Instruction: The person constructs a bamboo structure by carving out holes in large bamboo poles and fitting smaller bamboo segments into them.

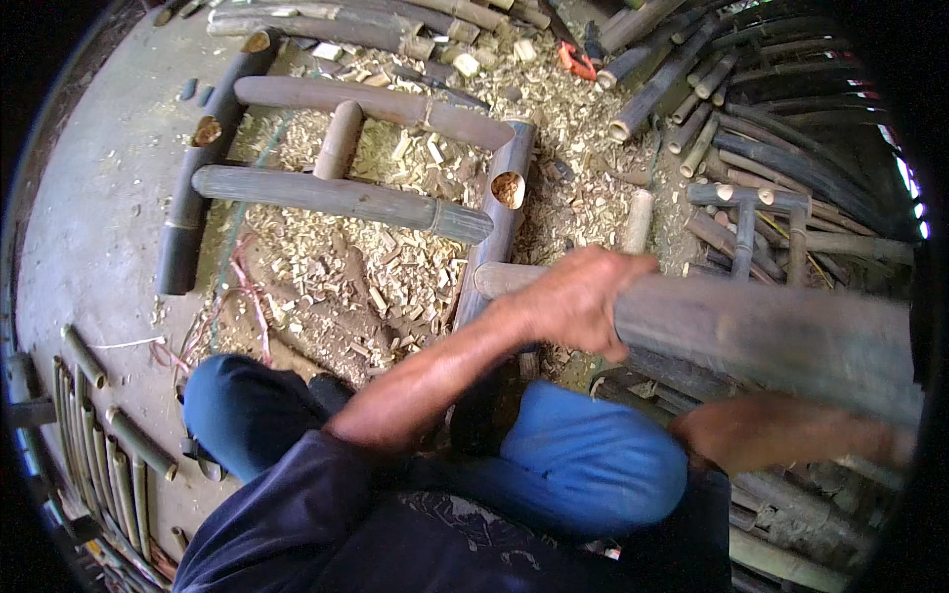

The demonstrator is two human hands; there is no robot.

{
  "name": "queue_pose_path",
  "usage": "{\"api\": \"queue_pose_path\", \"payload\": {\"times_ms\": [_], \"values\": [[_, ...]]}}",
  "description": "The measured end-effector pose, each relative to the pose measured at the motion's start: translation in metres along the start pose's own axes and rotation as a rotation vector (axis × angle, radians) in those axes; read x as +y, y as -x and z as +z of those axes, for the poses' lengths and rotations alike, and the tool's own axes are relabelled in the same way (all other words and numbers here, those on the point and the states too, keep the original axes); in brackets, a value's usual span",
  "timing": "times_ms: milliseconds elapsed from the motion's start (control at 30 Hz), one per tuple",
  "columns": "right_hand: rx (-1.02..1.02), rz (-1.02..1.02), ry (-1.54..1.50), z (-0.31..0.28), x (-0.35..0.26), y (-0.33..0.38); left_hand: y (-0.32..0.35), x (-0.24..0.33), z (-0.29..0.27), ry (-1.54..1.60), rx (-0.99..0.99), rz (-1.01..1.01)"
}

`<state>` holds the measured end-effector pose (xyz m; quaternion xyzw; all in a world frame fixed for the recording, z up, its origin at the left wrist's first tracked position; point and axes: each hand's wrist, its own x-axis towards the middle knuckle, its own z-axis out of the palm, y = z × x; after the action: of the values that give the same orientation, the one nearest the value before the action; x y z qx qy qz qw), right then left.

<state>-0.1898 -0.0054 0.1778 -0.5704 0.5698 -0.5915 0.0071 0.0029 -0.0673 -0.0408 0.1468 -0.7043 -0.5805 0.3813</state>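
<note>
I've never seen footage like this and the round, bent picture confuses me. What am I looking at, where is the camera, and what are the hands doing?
The camera sits on a person's head and looks down, so its wide lens bends straight edges. The person wears blue trousers. Their left hand grips a thick bamboo pole from above; the right hand is under it, blurred, so its grip is unclear. On the concrete floor lies a bamboo frame of joined poles amid wood chips. More cut bamboo is stacked at upper right, thin sticks at lower left.
</note>
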Motion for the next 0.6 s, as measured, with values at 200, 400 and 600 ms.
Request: {"api": "queue_pose_path", "payload": {"times_ms": [200, 400, 600], "values": [[-0.028, -0.207, -0.250, 0.025, -0.070, -0.038, -0.002, 0.026, -0.008, -0.046, -0.083, -0.022], [-0.087, -0.269, -0.494, 0.029, -0.083, -0.036, -0.012, 0.070, 0.009, -0.032, 0.081, 0.077], [-0.065, -0.319, -0.347, 0.018, -0.101, 0.004, 0.013, 0.072, 0.036, -0.154, 0.269, 0.081]]}}
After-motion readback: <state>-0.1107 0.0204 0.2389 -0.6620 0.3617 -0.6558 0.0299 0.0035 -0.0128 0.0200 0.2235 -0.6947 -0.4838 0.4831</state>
